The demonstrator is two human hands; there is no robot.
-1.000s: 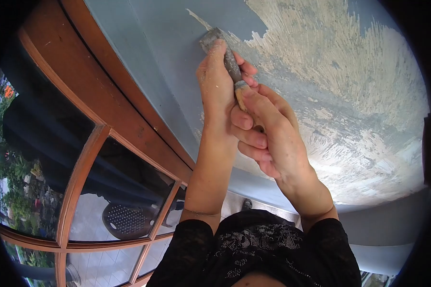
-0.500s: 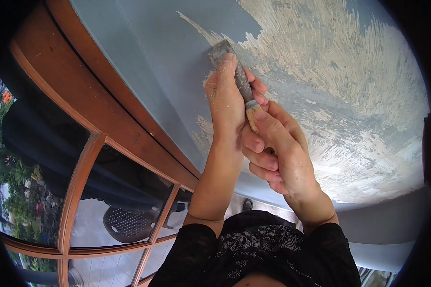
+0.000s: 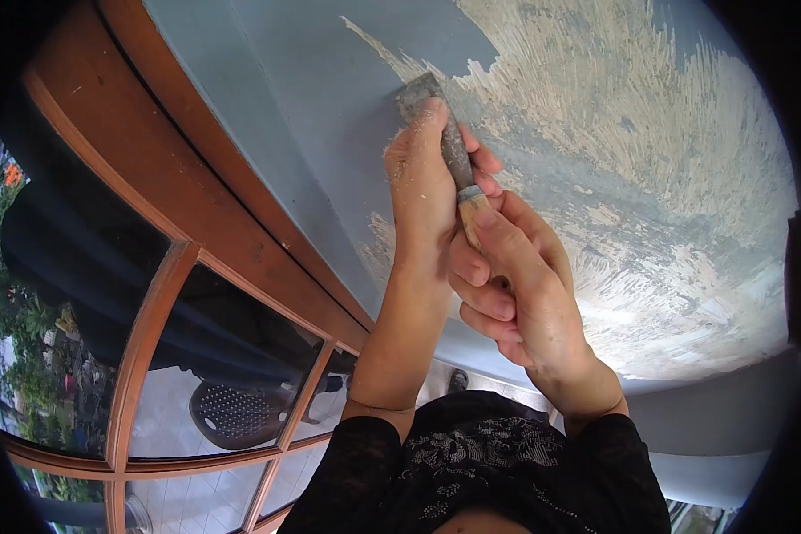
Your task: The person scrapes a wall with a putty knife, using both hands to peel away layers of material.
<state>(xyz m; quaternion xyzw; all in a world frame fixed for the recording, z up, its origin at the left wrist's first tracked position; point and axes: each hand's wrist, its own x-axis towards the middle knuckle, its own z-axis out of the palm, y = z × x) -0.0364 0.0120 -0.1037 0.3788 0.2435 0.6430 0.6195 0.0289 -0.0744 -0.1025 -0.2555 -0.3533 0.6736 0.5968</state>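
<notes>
A metal scraper [image 3: 455, 153] with a wooden handle lies slanted against the blue-grey wall [image 3: 311, 98]. Its blade end touches the wall at the tip of a pale scraped streak. My left hand [image 3: 421, 182] is closed on the metal part near the blade, thumb on top, with dusty flakes on the skin. Lower down, my right hand [image 3: 521, 276] wraps round the wooden handle. Rough patches of bared pale surface [image 3: 650, 178] spread to the right of the blade.
A brown wooden frame with glass panes [image 3: 156, 338] stands along the left side. Through or in the glass appear a dark perforated chair [image 3: 231, 414] and greenery. My foot [image 3: 458, 381] shows on the tiled floor below.
The view has shifted slightly. The scraper and both hands keep nearly the same place on the wall, the grip unchanged.
</notes>
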